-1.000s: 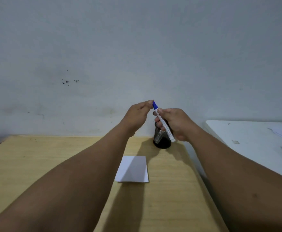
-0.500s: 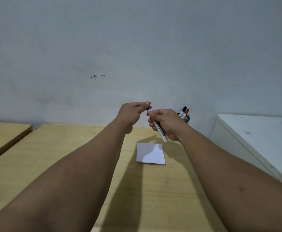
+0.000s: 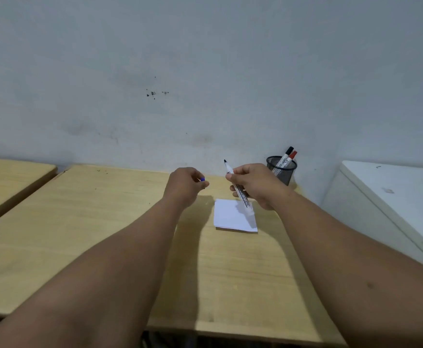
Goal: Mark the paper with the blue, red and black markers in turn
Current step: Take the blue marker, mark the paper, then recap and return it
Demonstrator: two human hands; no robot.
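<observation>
Between the two raised hands a gap can now be seen where, half a second ago, fingertips met at the marker's tip: the blue cap has been pulled off. It is pinched in the curled fingers of the left hand, which has been drawn away to the left. The uncapped blue marker is gripped around its barrel by the closed right hand, its bare nib pointed up and away. Just below and toward the body from the right hand, the white paper lies flat on the wooden desk, with no mark visible. Beyond the right hand, the mesh pen holder holds the red marker and black marker. Marking with blue is judged ready, once the nib is turned downward.
</observation>
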